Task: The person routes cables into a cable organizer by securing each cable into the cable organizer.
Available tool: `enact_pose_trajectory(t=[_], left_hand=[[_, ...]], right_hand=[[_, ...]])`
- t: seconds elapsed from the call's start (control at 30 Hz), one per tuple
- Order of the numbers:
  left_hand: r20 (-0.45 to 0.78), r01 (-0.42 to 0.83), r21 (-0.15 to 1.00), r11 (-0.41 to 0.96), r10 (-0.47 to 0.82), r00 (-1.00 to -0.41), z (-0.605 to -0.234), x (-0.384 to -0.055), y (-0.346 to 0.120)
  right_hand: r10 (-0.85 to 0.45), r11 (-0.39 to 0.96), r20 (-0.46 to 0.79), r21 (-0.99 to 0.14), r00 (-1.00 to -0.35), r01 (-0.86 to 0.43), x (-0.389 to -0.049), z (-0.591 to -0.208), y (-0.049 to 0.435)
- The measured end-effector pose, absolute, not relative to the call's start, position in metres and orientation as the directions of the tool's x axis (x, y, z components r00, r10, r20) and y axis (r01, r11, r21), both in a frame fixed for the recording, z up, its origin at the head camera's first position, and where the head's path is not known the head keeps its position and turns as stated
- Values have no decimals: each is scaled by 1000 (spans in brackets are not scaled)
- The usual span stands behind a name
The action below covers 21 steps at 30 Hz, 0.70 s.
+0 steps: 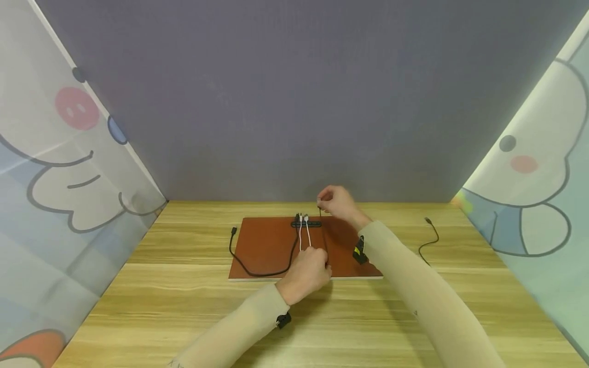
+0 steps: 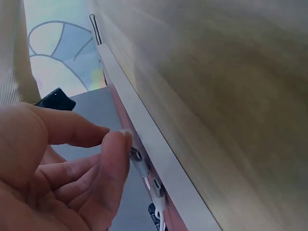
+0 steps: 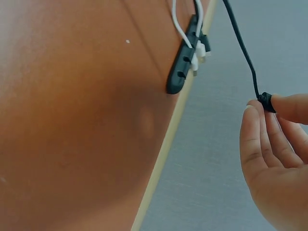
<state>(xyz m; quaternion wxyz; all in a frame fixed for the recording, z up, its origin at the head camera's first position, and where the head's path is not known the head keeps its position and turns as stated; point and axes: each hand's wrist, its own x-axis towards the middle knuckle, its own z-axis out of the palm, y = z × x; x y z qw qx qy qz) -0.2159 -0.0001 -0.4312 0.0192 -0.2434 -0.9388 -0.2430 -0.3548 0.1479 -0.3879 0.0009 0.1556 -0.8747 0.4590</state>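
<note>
My right hand (image 1: 340,203) pinches the black connector (image 3: 265,102) of a thin black cable (image 3: 243,45) between thumb and fingertips, beyond the far edge of a brown board (image 1: 262,245). The cable runs down to my left hand (image 1: 307,273), which pinches its lower part at the board's near edge; the exact spot is hidden by the fingers. On the far edge sits a black slotted cable holder (image 3: 179,77). Two white cables (image 1: 309,237) and a thicker black cable (image 1: 293,255) rest in it. White connectors (image 2: 158,187) lie beside my left fingertips.
The thicker black cable curves left to a connector (image 1: 234,231) past the board's left side. Another black cable (image 1: 436,237) lies on the wooden table (image 1: 184,286) at the right. A grey wall (image 1: 294,102) stands behind, with printed panels (image 1: 529,214) at both sides.
</note>
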Motion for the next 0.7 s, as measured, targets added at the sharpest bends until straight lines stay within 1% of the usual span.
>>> enact_pose_trajectory(t=[0.2, 0.4, 0.53, 0.7], left_hand=[[116, 439, 427, 790, 434, -893, -431, -217, 0], [110, 427, 416, 803, 422, -900, -430, -215, -4], [89, 399, 412, 819, 400, -912, -428, -214, -5], [88, 377, 417, 827, 377, -922, -429, -213, -5]], right_hand=[[-279, 583, 159, -756, -947, -298, -359, -392, 138], [-286, 605, 168, -732, -943, -314, -358, -398, 131], [-291, 607, 160, -732, -943, -311, -359, -403, 128], [-284, 590, 125, -759, -951, -276, -361, -409, 126]])
